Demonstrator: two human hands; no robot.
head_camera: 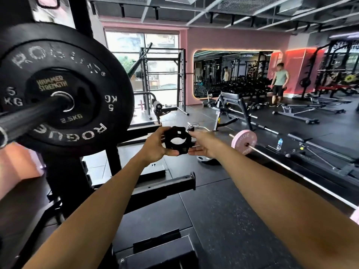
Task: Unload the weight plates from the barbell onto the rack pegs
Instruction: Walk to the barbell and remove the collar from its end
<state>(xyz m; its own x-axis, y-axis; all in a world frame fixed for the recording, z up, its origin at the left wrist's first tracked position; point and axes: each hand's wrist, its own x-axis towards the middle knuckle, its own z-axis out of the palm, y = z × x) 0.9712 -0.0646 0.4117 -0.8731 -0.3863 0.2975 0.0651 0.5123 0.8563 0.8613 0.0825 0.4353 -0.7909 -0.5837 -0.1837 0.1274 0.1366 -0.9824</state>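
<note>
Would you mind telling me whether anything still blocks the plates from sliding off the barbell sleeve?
Nothing visible does: the black collar is off the sleeve, held between the left hand and right hand, so the small plate and the large plate are free.

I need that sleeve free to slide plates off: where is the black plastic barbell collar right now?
In the head view, mid-frame, the black plastic barbell collar is off the bar, held between the left hand and right hand, right of the black plates.

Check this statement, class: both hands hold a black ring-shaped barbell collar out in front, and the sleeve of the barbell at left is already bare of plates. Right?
Not quite. The head view shows both the left hand and the right hand holding the black ring-shaped barbell collar, but the barbell sleeve still carries the small black 2.5 kg plate and the large black rubber 5 kg plate.
</note>
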